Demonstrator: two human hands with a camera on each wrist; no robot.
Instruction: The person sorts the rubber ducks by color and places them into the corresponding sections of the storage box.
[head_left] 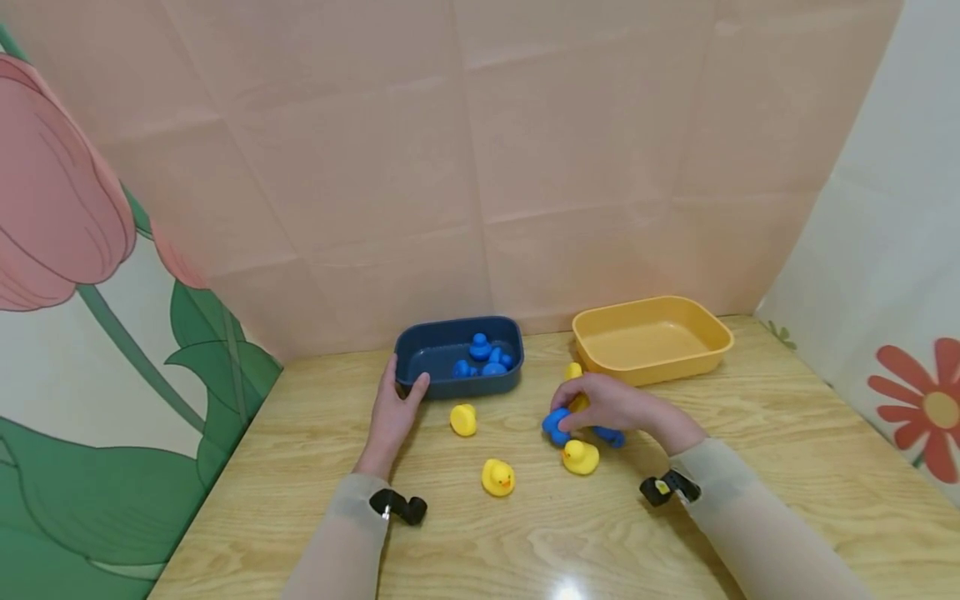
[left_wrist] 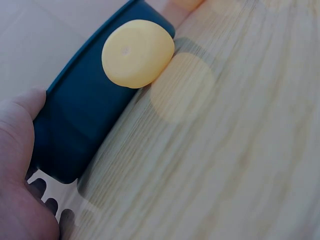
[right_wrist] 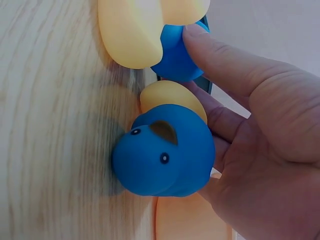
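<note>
Across the wood-grained table (head_left: 270, 500), I judge the crowding toward the right to be the likeliest source of trouble. The yellow bin (head_left: 667, 367) stands just behind that work, so a wide swing could knock its front wall. At the navy bin (head_left: 472, 387), the left hand (head_left: 393, 412) lies spread around the near left corner, thumb at the front, fingers along the end; too firm a push could slide the bin and jostle the blue ducks (head_left: 480, 347) inside. The right hand (head_left: 615, 404) pinches one blue duck (head_left: 553, 427) between thumb and fingers, to the right of the navy bin; I cannot tell whether it is off the table. Its rounded body might squirt loose if the thumb presses off-centre. Another blue duck (right_wrist: 167, 152) lies under that hand, where a dipping wrist could roll it. I would also watch the yellow duck (head_left: 581, 459) just in front, easily bumped, and the tipped yellow duck (head_left: 463, 420) before the navy bin, which a low pass could send rolling.
</note>
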